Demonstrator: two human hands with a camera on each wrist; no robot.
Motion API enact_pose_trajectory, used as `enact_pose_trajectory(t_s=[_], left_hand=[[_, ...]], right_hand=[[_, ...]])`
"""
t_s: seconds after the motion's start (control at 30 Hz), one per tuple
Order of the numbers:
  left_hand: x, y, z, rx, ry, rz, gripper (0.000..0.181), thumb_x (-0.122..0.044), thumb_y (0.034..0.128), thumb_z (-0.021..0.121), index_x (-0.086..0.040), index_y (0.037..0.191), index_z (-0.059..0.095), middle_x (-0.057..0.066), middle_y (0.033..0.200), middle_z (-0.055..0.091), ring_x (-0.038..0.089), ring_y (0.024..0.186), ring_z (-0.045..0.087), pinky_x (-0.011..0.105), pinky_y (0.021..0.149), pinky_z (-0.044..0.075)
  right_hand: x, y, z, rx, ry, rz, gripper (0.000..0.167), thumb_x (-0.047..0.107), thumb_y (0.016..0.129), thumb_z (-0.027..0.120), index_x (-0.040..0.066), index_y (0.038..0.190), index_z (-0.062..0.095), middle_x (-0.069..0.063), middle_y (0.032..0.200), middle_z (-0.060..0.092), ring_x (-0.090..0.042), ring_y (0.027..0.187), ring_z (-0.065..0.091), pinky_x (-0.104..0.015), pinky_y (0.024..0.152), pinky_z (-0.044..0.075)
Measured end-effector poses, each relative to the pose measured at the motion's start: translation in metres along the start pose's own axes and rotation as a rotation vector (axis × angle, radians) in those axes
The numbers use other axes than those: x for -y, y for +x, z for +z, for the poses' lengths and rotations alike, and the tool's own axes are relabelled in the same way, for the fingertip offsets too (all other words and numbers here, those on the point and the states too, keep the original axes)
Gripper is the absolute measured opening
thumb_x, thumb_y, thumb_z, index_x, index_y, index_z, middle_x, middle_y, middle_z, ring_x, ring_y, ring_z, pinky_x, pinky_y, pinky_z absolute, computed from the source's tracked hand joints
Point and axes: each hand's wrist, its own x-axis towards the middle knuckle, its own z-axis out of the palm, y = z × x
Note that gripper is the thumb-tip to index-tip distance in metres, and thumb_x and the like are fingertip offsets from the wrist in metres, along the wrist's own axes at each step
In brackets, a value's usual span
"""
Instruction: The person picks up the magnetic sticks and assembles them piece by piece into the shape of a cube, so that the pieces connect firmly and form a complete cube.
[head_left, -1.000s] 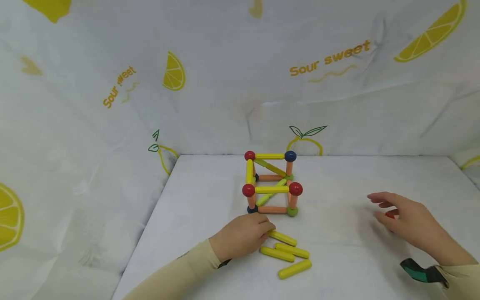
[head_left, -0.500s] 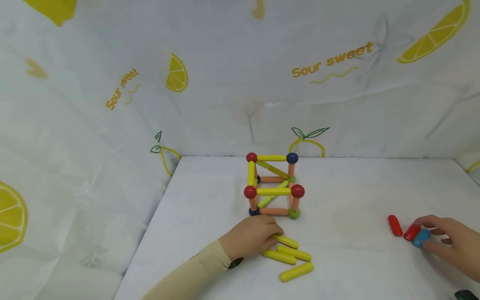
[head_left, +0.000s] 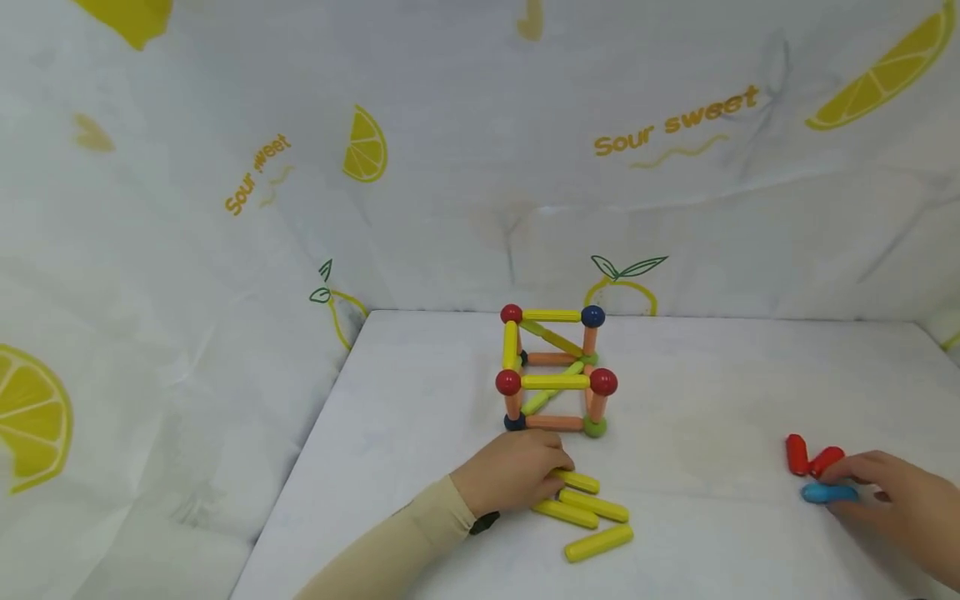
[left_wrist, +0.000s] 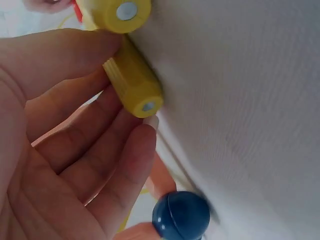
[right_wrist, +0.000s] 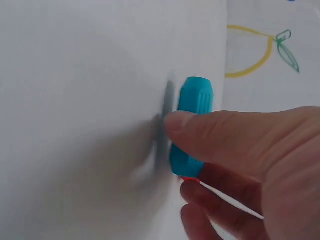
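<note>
My left hand pinches the far yellow stick between thumb and fingers; in the left wrist view that stick lies along the fingertips. Several more yellow sticks lie beside and below it. At the right, my right hand has thumb and fingers on a blue stick, and the right wrist view shows the thumb across this stick. Two short red sticks lie just behind it, one close to the fingers.
A frame of balls and sticks stands behind my left hand, with red and blue balls on top and orange uprights. The white table meets a lemon-print cloth at its back edge.
My right hand has moved right and toward me; the red sticks now lie on the table, and the blue stick has turned sideways under its fingers. The left hand stays at the yellow sticks.
</note>
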Motion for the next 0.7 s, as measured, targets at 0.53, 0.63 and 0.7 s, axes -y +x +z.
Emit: enact_pose_trajectory(t_s=[0.53,0.63,0.7], left_hand=[[-0.007,-0.006,-0.029,-0.054,-0.067,-0.095,0.020,-0.030,0.1046,0.071,-0.021,0.122,0.076,-0.012,0.115,0.077,-0.001,0.091,0.063,0.008,0.075,0.050],[-0.009,-0.009,-0.036,-0.107,-0.060,-0.101,0.029,-0.030,0.1047,0.072,-0.021,0.132,0.073,-0.013,0.114,0.077,-0.002,0.089,0.063,0.007,0.074,0.049],[-0.009,-0.013,-0.042,-0.163,-0.056,-0.093,0.035,-0.029,0.1047,0.072,-0.021,0.139,0.071,-0.012,0.108,0.077,-0.001,0.083,0.061,0.006,0.069,0.046]], right_hand=[[0.168,0.018,-0.002,-0.189,0.170,-0.335,0.033,0.023,0.086,0.092,0.016,0.115,0.076,-0.006,0.115,0.078,-0.031,0.101,0.072,-0.055,0.078,0.065],[0.190,0.019,-0.002,-0.186,0.189,-0.384,0.032,0.021,0.087,0.092,0.019,0.115,0.076,0.000,0.112,0.078,-0.026,0.103,0.071,-0.054,0.082,0.065],[0.199,0.020,-0.001,-0.189,0.200,-0.424,0.031,0.020,0.088,0.091,0.021,0.115,0.076,0.004,0.111,0.078,-0.022,0.104,0.071,-0.051,0.085,0.064]])
